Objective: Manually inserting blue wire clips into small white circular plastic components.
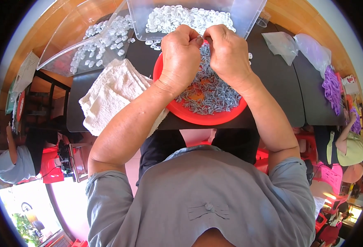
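Observation:
My left hand [180, 57] and my right hand [228, 58] meet fingertip to fingertip above the far rim of a red basin [208, 120]. Both are closed in a pinch. Whatever sits between the fingertips is tiny and mostly hidden by the fingers. The basin holds a heap of small, slim grey-blue plastic parts [218, 99]. Right behind my hands, a clear plastic bin [247, 16] contains many small white plastic pieces [177, 18]. A few such pieces lie loose on the black table between bin and basin.
Left of the bin, a tilted clear container [60, 55] holds more translucent white pieces. A folded cream towel [115, 96] lies beside my left forearm. Clear plastic bags [281, 46] and a purple mesh bundle [332, 90] lie on the table's right. Other people sit at both sides.

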Motion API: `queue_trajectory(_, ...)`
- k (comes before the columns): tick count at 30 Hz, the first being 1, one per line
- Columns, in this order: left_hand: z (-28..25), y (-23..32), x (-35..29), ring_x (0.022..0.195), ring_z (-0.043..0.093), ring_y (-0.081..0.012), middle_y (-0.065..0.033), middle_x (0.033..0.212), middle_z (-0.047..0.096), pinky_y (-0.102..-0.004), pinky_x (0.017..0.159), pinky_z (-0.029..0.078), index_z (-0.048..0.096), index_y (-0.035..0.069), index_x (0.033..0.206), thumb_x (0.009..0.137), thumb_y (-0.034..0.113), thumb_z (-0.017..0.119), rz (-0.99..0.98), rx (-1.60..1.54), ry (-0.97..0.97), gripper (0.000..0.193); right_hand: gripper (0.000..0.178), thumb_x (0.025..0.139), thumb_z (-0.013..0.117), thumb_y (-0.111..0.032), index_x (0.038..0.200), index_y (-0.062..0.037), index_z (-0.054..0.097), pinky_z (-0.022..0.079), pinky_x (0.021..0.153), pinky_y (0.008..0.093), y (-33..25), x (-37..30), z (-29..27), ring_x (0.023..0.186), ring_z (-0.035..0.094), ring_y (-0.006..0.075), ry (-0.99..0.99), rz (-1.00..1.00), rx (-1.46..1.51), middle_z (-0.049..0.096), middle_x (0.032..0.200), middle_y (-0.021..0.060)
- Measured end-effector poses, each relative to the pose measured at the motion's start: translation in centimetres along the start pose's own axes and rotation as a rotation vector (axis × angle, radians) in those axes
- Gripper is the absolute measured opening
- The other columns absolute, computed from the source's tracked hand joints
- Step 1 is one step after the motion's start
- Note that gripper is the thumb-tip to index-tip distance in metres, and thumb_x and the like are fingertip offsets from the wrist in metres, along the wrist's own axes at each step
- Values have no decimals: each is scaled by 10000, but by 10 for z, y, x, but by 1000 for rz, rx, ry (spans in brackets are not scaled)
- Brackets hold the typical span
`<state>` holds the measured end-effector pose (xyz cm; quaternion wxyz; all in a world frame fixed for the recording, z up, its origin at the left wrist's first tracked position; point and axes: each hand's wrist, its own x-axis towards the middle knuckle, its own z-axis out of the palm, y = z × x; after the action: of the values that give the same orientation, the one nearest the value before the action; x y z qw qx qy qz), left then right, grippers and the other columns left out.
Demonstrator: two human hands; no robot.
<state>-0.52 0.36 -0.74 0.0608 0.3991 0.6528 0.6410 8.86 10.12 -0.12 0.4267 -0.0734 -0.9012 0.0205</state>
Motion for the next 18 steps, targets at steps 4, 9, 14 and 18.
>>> queue_trajectory(4,-2,1,3,532,584,-189,-153,652,629,-344,516,461,620,-63,798,824,21,648,-24,42,-4,92,162,777,603,81,902,-19,578,503,611,380,-1,0,1,719,646,331,18,37,68,642,798,145)
queue_trajectory(9,-4,11,2,531,567,-139,-96,652,617,-305,496,448,623,-62,830,847,46,648,-193,-86,-64,112,117,848,582,47,949,-13,586,503,642,369,7,1,-2,767,657,347,16,90,249,659,824,174)
queue_trajectory(14,-5,13,1,536,553,-115,-72,658,603,-279,491,442,617,-59,839,862,55,645,-207,-149,-76,120,104,852,576,37,943,-12,581,503,636,378,8,2,-4,755,656,345,15,87,234,656,812,173)
queue_trajectory(18,-4,7,1,532,557,-128,-85,650,608,-285,495,446,613,-60,828,861,48,640,-166,-112,-82,116,102,829,576,49,915,-7,571,504,624,388,5,0,-3,740,655,345,1,69,210,650,797,172)
